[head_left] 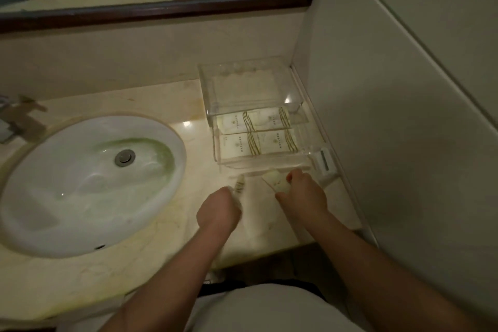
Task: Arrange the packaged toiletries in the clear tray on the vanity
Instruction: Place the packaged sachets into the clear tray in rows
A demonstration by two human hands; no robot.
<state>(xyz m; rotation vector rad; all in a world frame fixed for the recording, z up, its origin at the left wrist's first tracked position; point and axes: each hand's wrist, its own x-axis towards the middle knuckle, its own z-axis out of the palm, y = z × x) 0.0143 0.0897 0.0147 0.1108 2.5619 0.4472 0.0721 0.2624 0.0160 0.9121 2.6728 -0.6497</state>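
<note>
A clear two-tier tray (303, 163) stands on the vanity at the back right corner. Its lower level holds several flat white packets (258, 140) with gold wavy stripes, laid in two rows. The upper shelf (250, 83) looks bare. Just in front of the tray, my left hand (219, 210) is closed around a thin striped packet (239, 186) whose end sticks out toward the tray. My right hand (301, 194) grips a pale wrapped packet (275, 180) whose tip nearly touches the tray's front edge. Both packets are blurred.
A white oval sink (89, 183) with a metal drain fills the left of the marble counter (188, 137). A tap (18, 121) sits at the far left. A mirror (161, 11) hangs above. A small white object (324, 163) rests by the right wall.
</note>
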